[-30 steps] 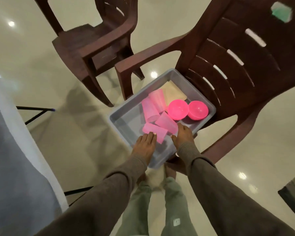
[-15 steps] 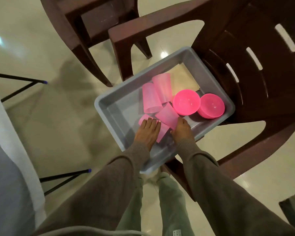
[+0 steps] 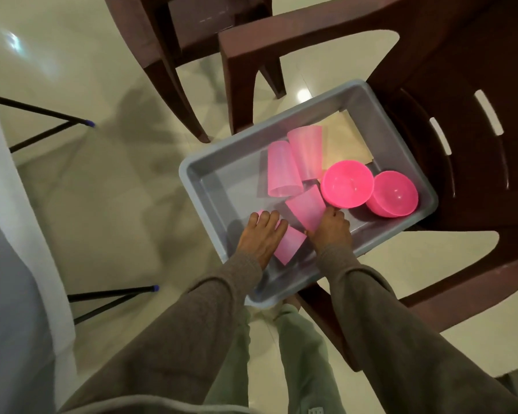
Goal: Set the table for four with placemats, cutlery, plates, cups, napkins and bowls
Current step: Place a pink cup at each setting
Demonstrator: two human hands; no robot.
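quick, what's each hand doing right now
Left hand: open, fingers straight, resting on a pink plastic cup lying in the grey plastic bin.
Right hand: touching another pink cup; grip cannot be told.

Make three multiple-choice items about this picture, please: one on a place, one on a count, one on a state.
1. Where does the grey tub rest?
A. on a chair seat
B. on the floor
C. on a table

2. How many pink bowls are in the tub?
A. one
B. two
C. four

3. How do the pink cups lie?
A. stacked upright
B. on their sides
C. hanging on hooks

Answers:
1. A, the brown chair carries the tub.
2. B, one bowl beside another bowl.
3. B, like the cup lying flat in the tub.
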